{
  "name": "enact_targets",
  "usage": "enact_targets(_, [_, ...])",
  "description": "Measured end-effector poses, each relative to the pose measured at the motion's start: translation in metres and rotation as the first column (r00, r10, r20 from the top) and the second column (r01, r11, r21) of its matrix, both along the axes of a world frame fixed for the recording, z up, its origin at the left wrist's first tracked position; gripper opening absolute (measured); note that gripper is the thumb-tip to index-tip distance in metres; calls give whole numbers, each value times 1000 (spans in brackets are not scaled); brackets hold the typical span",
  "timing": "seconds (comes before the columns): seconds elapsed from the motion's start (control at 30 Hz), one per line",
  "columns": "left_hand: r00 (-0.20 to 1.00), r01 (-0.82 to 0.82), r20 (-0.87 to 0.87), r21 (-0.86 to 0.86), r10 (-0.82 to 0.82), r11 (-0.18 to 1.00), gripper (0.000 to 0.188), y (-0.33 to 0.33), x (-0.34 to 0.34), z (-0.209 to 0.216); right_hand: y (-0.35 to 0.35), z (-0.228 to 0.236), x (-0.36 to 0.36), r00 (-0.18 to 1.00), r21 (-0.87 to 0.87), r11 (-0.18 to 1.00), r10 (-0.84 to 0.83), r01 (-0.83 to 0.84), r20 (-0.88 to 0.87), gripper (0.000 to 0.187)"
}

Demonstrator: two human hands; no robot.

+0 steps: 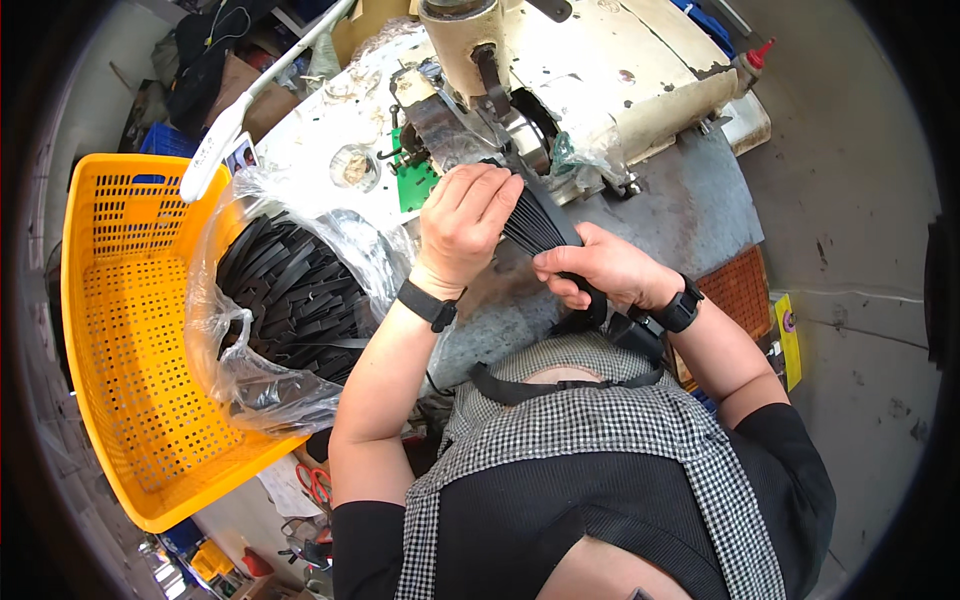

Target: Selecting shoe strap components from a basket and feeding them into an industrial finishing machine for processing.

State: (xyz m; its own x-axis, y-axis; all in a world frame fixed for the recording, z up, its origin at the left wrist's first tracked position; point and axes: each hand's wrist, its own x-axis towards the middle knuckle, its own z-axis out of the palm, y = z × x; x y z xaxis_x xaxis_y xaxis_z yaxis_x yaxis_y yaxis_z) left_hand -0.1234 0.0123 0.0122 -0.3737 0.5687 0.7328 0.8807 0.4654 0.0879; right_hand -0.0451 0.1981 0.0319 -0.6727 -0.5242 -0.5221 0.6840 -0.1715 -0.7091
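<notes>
A fan of long black flat strips (540,224) stretches between my hands, in front of a cream-coloured machine (625,75) that looks like an industrial sewing machine. My right hand (612,266) is wrapped round the bundle, thumb on top, with strip ends hanging below toward my lap. Close to the machine's working part, my left hand (468,212) is closed with its fingers curled at the far end of the strips. Its fingertips are partly hidden. Beside my left arm, a clear plastic bag (262,388) holds a heap of similar black strips (290,290).
A yellow perforated basket (130,330) stands at the left, partly under the bag. On the worktable (690,190) are a round clear dish (354,168) and a green plate (414,186). A white lamp arm (222,135) reaches over from the upper left. Red-handled scissors (314,484) lie low left.
</notes>
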Motion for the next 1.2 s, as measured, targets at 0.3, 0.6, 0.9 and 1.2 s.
enact_targets(0.3, [999, 32, -8, 44, -31, 999, 30, 1, -3, -2, -2, -1, 3, 1000, -5, 1000, -25, 25, -9, 20])
enact_targets(0.6, [999, 19, 41, 81, -22, 997, 35, 3, -4, -1, -3, -5, 1, 999, -45, 998, -53, 53, -6, 19])
enact_targets(0.9, [998, 56, -7, 39, -55, 998, 26, 2, -6, -4, -2, -3, 6, 995, -40, 995, -93, 94, 23, 19])
enact_targets(1.2, [996, 87, -24, 43, -86, 995, 25, 2, -7, -6, -5, -5, 8, 995, -59, 993, -99, 100, 25, 19])
